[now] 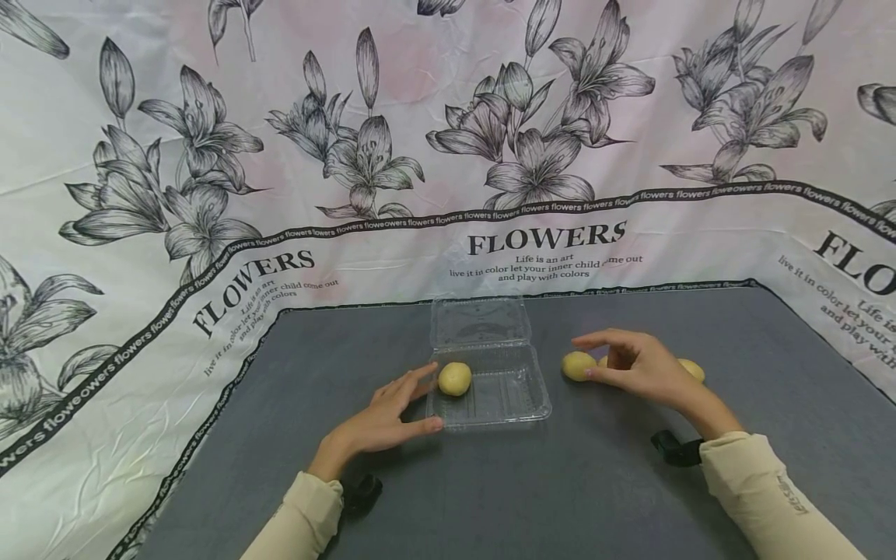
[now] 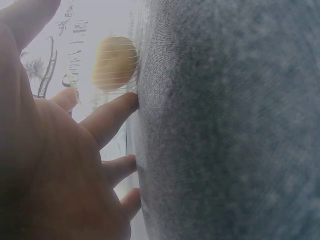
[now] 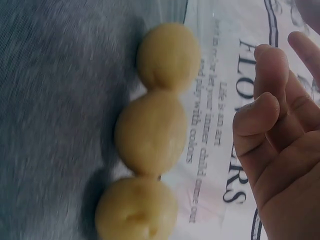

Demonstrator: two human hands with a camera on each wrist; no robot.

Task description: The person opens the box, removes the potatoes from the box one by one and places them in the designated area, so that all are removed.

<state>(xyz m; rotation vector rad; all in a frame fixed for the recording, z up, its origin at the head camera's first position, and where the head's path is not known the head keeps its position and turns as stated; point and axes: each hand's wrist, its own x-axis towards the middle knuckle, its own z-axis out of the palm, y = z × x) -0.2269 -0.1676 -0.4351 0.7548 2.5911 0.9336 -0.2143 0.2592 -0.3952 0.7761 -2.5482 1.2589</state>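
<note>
A clear plastic clamshell box [image 1: 542,389] lies with its lid [image 1: 479,320] folded back, and one small yellow potato [image 1: 454,379] sits in its left part. My left hand [image 1: 385,416] rests at the box's left side, fingers spread and straight; in the left wrist view the potato [image 2: 115,63] shows through the ribbed wall. To the right of the box, my right hand [image 1: 640,367] hovers over a row of potatoes, fingers loosely bent. Its thumb is close to the leftmost potato [image 1: 578,365]; contact is unclear. Three potatoes [image 3: 151,132] show in the right wrist view, apart from the fingers.
Another potato [image 1: 691,369] shows partly behind the right wrist. Grey cloth [image 1: 560,498] covers the table, and a flower-printed curtain [image 1: 392,264] hangs along its back and sides. Dark wrist cameras [image 1: 677,449] sit below both wrists.
</note>
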